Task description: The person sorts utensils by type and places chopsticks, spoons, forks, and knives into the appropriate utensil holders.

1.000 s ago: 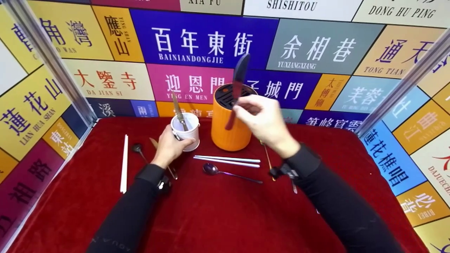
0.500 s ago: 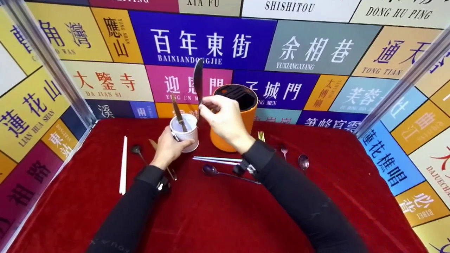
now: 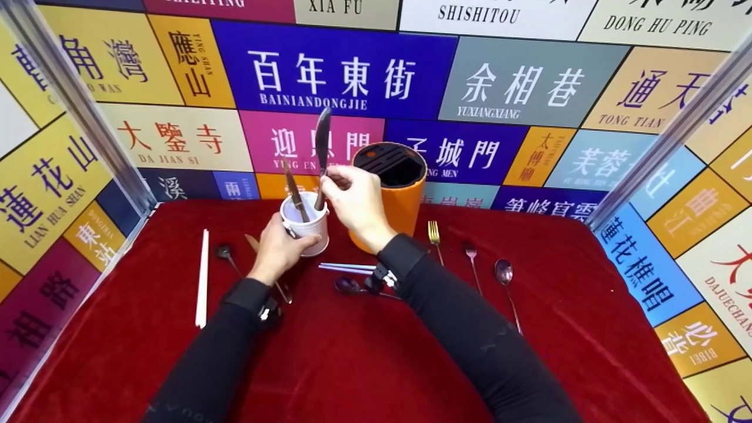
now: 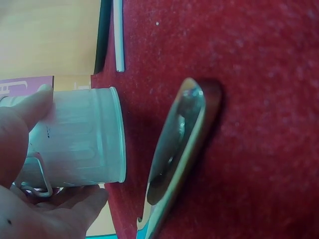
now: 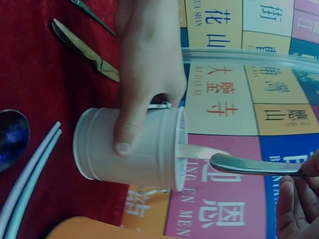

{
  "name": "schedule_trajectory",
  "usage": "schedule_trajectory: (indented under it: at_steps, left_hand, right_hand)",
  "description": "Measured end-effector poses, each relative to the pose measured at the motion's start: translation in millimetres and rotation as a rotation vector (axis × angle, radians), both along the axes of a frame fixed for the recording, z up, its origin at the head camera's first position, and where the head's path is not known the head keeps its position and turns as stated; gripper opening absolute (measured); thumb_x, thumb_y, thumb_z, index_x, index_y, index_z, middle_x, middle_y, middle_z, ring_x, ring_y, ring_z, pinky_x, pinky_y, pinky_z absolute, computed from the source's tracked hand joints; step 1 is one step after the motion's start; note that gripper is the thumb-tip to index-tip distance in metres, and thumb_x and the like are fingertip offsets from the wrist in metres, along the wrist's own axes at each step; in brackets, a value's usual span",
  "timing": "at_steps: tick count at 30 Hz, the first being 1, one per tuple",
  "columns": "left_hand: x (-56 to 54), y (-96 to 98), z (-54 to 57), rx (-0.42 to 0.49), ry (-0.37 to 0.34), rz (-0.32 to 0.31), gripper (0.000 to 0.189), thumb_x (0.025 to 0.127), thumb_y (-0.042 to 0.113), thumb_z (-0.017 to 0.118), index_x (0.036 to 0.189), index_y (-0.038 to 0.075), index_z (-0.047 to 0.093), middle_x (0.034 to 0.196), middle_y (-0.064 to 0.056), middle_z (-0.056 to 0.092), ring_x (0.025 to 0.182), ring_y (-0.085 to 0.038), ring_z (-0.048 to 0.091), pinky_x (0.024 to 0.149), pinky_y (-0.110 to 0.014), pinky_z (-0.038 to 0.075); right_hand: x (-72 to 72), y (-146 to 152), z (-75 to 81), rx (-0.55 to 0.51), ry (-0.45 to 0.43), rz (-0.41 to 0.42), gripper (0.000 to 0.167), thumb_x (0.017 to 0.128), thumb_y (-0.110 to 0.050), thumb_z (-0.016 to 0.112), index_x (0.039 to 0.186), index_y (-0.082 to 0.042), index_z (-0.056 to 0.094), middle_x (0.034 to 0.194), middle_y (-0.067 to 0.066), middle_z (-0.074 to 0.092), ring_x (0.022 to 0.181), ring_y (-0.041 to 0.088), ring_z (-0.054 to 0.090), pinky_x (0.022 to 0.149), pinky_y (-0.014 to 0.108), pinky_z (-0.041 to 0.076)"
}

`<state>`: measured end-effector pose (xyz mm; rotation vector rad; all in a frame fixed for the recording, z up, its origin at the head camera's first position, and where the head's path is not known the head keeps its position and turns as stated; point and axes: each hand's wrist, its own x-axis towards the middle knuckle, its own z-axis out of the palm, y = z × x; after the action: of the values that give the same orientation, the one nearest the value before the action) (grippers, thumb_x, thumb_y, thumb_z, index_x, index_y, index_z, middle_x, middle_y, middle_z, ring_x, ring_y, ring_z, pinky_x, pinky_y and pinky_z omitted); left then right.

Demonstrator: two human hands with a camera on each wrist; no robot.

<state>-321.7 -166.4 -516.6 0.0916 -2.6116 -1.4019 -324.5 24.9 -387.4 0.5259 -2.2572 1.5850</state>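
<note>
While a knife points handle-down at the mouth of the white cup, left of centre, my right hand pinches it; my left hand curls round the cup. An orange block stands mid-frame; white chopsticks lie left.

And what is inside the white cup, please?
A knife-like utensil leans inside the white cup; the knife in the right hand is at its mouth. The cup's wall hides its bottom.

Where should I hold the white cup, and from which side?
Grip the white cup around its side, preferably from the left: its round wall suits a wrapping grasp, a utensil leans from the open top, and the right hand occupies the other side.
</note>
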Motion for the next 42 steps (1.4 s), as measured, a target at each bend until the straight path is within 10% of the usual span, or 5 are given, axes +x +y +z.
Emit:
schedule_trajectory:
  at_steps: [42]
  left_hand:
    - [0.4,-2.0,-0.8,-0.034,-0.013,0.003,0.089,0.084,0.030,0.091,0.155,-0.004,0.049,0.149,-0.024,0.064,0.136,-0.041,0.063,0.121,-0.053,0.050]
  right_hand:
    - [-24.1,-23.9,-74.2,0.427,-0.031,-0.105,0.016,0.098,-0.024,0.076,0.107,-0.017,0.087,0.104,-0.002,0.086,0.099,0.020,0.079,0.089,0.037,0.062]
